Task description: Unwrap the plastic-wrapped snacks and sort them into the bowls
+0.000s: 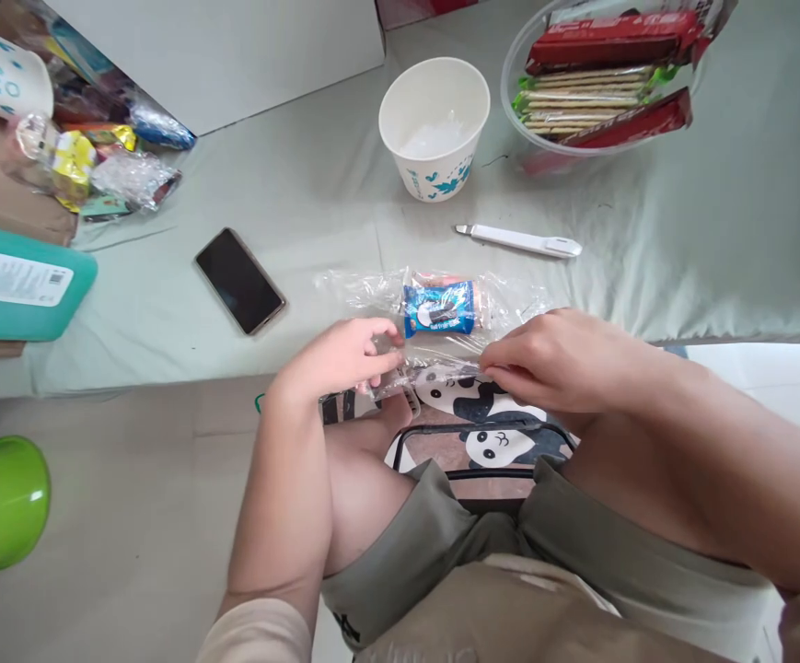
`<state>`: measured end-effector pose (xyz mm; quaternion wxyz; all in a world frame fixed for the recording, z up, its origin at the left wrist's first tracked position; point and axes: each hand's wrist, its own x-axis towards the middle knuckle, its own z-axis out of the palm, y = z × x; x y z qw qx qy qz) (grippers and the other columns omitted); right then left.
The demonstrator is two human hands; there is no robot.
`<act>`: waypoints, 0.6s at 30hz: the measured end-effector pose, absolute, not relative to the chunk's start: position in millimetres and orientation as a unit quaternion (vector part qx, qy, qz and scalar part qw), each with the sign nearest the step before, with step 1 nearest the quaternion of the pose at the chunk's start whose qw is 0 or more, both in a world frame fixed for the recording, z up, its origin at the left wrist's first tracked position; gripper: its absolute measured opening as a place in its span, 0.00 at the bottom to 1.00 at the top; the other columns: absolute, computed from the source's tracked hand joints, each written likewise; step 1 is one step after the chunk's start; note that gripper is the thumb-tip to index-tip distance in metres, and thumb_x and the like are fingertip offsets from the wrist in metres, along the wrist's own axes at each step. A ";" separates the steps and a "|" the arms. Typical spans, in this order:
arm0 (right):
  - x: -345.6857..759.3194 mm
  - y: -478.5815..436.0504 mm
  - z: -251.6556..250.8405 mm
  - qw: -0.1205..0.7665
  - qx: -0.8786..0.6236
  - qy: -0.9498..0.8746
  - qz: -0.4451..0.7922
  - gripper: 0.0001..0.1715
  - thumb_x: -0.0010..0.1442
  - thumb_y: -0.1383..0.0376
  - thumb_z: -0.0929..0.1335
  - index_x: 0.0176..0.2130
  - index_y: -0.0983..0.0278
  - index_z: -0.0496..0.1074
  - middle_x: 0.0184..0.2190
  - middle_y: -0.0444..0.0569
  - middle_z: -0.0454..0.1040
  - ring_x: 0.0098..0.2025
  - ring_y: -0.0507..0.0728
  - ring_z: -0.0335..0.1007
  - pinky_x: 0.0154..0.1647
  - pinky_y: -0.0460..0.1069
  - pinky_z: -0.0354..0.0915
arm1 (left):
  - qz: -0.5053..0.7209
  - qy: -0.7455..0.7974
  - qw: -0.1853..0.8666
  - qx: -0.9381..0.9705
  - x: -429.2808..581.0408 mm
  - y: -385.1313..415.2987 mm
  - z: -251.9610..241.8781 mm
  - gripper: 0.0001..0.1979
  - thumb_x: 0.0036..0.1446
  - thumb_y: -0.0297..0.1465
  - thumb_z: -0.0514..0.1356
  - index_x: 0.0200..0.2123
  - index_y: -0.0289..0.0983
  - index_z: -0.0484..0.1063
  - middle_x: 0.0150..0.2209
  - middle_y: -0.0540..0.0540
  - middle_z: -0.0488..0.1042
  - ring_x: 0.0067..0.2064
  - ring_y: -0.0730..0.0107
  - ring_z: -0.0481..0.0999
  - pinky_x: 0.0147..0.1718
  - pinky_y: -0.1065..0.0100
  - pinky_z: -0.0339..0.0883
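A clear plastic bag (pixel 365 287) lies at the front edge of the cloth-covered surface. Inside or under its film sits a small blue snack packet (pixel 439 308), with something pinkish behind it. At the bag's near right edge, my right hand (pixel 544 359) pinches the film between thumb and fingers. My left hand (pixel 354 354) is at the near left edge, its fingers curled and partly apart around the film; whether it grips firmly is hard to see. Beyond the bag lies a white utility knife (pixel 518 241), its tip pointing left.
Behind stand a paper cup (pixel 434 129) with clear plastic inside and a tub (pixel 510 92) of wrapped snacks. Left are a phone (pixel 240 280), a pile of wrapped sweets (pixel 106 166) and a teal container (pixel 61 276). A green bin (pixel 3 505) is on the floor.
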<state>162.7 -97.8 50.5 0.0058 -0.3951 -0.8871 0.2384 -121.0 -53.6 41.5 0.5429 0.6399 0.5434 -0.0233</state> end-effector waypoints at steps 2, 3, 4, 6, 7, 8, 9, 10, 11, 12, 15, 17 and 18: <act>158.3 -99.7 53.4 -0.053 -0.470 -0.855 0.212 0.20 0.69 0.57 0.59 0.34 0.59 0.75 0.20 0.46 0.68 0.20 0.52 0.54 0.26 0.51 0.43 | -0.010 0.575 0.498 0.649 -119.3 -56.2 44.8 0.05 0.55 0.35 0.66 0.35 0.42 0.75 0.18 0.54 0.75 0.17 0.70 0.71 0.16 0.71 0.58; 155.8 -99.4 54.7 -0.073 -0.521 -0.830 0.187 0.22 0.70 0.56 0.58 0.40 0.60 0.77 0.20 0.47 0.69 0.20 0.53 0.55 0.27 0.50 0.43 | 0.013 0.589 0.470 0.657 -117.9 -57.0 46.7 0.06 0.57 0.36 0.65 0.37 0.42 0.76 0.20 0.53 0.77 0.18 0.71 0.71 0.17 0.72 0.60; 153.4 -98.5 55.9 -0.085 -0.571 -0.800 0.164 0.23 0.70 0.56 0.57 0.46 0.61 0.78 0.22 0.49 0.70 0.21 0.54 0.57 0.27 0.50 0.45 | 0.039 0.600 0.443 0.665 -116.0 -57.3 48.4 0.09 0.59 0.37 0.64 0.41 0.42 0.78 0.22 0.53 0.78 0.19 0.73 0.69 0.19 0.72 0.61; 149.2 -95.1 58.0 -0.086 -0.647 -0.745 0.141 0.27 0.69 0.57 0.58 0.58 0.63 0.73 0.24 0.52 0.73 0.23 0.58 0.63 0.29 0.51 0.50 | 0.084 0.613 0.397 0.678 -110.5 -56.0 49.7 0.19 0.61 0.37 0.63 0.55 0.43 0.76 0.24 0.54 0.79 0.20 0.73 0.68 0.23 0.71 0.63; 147.6 -93.0 58.7 -0.078 -0.673 -0.722 0.140 0.29 0.68 0.56 0.60 0.63 0.65 0.70 0.25 0.53 0.74 0.25 0.60 0.66 0.30 0.52 0.52 | 0.102 0.615 0.376 0.685 -107.0 -54.3 48.8 0.25 0.61 0.36 0.63 0.62 0.43 0.72 0.24 0.55 0.79 0.21 0.73 0.68 0.25 0.70 0.64; 146.3 -91.0 59.4 -0.064 -0.694 -0.704 0.139 0.33 0.67 0.55 0.62 0.66 0.66 0.66 0.26 0.54 0.75 0.27 0.62 0.68 0.31 0.53 0.55 | 0.122 0.616 0.357 0.691 -103.3 -52.1 46.6 0.30 0.61 0.34 0.63 0.66 0.43 0.68 0.24 0.54 0.79 0.22 0.72 0.69 0.28 0.69 0.66; 145.0 -89.0 59.8 -0.045 -0.709 -0.690 0.136 0.35 0.66 0.55 0.63 0.67 0.67 0.64 0.27 0.54 0.75 0.28 0.63 0.69 0.32 0.54 0.57 | 0.144 0.617 0.340 0.695 -99.4 -49.3 43.2 0.33 0.60 0.32 0.63 0.68 0.42 0.65 0.26 0.54 0.80 0.24 0.72 0.70 0.30 0.68 0.67; 143.4 -87.1 60.1 -0.018 -0.718 -0.683 0.129 0.36 0.66 0.54 0.64 0.67 0.67 0.64 0.29 0.55 0.76 0.30 0.64 0.70 0.33 0.55 0.59 | 0.172 0.616 0.326 0.696 -95.7 -46.1 38.8 0.34 0.60 0.30 0.64 0.69 0.42 0.64 0.29 0.52 0.81 0.25 0.72 0.72 0.32 0.68 0.69; 141.1 -85.5 60.2 0.016 -0.718 -0.686 0.118 0.34 0.66 0.55 0.64 0.66 0.67 0.65 0.31 0.57 0.77 0.33 0.65 0.72 0.35 0.56 0.61 | 0.204 0.613 0.315 0.696 -92.4 -42.7 34.0 0.35 0.59 0.29 0.64 0.69 0.42 0.63 0.34 0.50 0.83 0.28 0.72 0.74 0.35 0.67 0.71; 137.9 -84.1 60.0 0.055 -0.704 -0.700 0.107 0.30 0.67 0.56 0.64 0.63 0.66 0.67 0.35 0.58 0.77 0.36 0.66 0.73 0.37 0.57 0.62 | 0.235 0.606 0.306 0.696 -89.5 -39.3 29.0 0.34 0.58 0.28 0.64 0.68 0.42 0.64 0.39 0.47 0.84 0.31 0.71 0.77 0.37 0.67 0.72; 122.9 -81.3 55.7 0.141 -0.595 -0.783 0.109 0.20 0.70 0.59 0.62 0.55 0.64 0.72 0.46 0.60 0.77 0.47 0.66 0.73 0.45 0.57 0.65 | 0.299 0.563 0.318 0.702 -84.2 -31.1 16.8 0.29 0.60 0.28 0.63 0.64 0.42 0.66 0.51 0.43 0.82 0.45 0.66 0.81 0.45 0.65 0.75; 111.2 -80.1 49.0 0.131 -0.546 -0.818 0.127 0.22 0.67 0.57 0.65 0.56 0.64 0.71 0.52 0.61 0.76 0.51 0.67 0.72 0.48 0.57 0.65 | 0.305 0.532 0.346 0.710 -83.4 -28.4 12.4 0.28 0.63 0.29 0.61 0.65 0.44 0.64 0.53 0.42 0.81 0.53 0.62 0.81 0.52 0.60 0.75; 106.2 -79.5 45.1 0.110 -0.542 -0.823 0.130 0.27 0.64 0.56 0.68 0.59 0.64 0.70 0.55 0.61 0.75 0.52 0.68 0.71 0.49 0.58 0.65 | 0.299 0.521 0.361 0.713 -83.7 -27.7 11.1 0.28 0.65 0.30 0.59 0.67 0.45 0.62 0.54 0.42 0.81 0.56 0.60 0.80 0.56 0.57 0.74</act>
